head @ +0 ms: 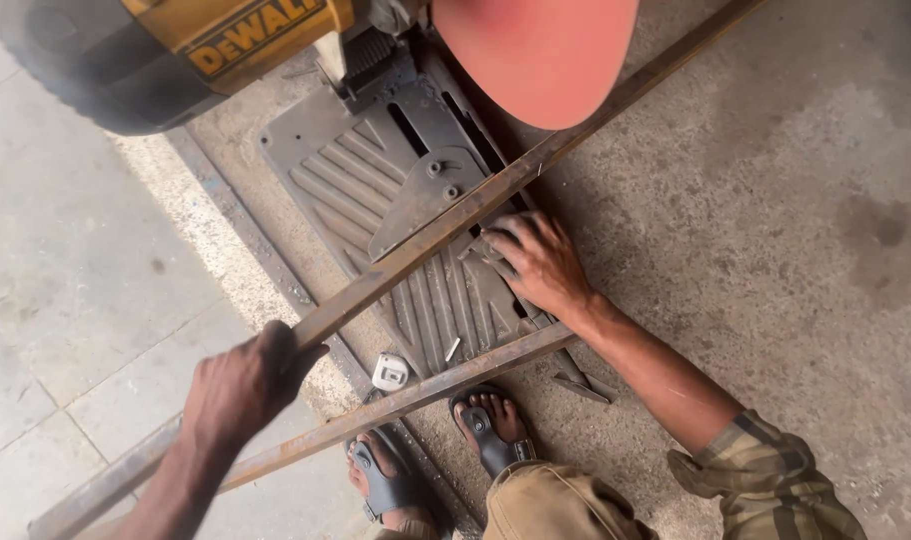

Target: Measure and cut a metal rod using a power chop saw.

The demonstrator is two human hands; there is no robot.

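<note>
- Long rusty steel bar [415, 250] lies diagonally across the grey ribbed metal saw base [375, 190], under the red abrasive disc [535, 55], prob. lined up w/ it.
- Left hand [240, 385] near-left: fingers wrapped tight round the bar, steadying it.
- Right hand [540, 265] at centre: fingers spread, tips touching the bar beside the vise, palm on the base.
- Second rusty bar [405, 400] lies nearer, by sandalled feet [445, 450].

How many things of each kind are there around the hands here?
Long rusty metal bars: 2 (one held, one lying on the floor)
Chop saw: 1
Small white tape measure: 1
Hands: 2 (left hand, right hand)
Sandalled feet: 2
Total: 8
</note>
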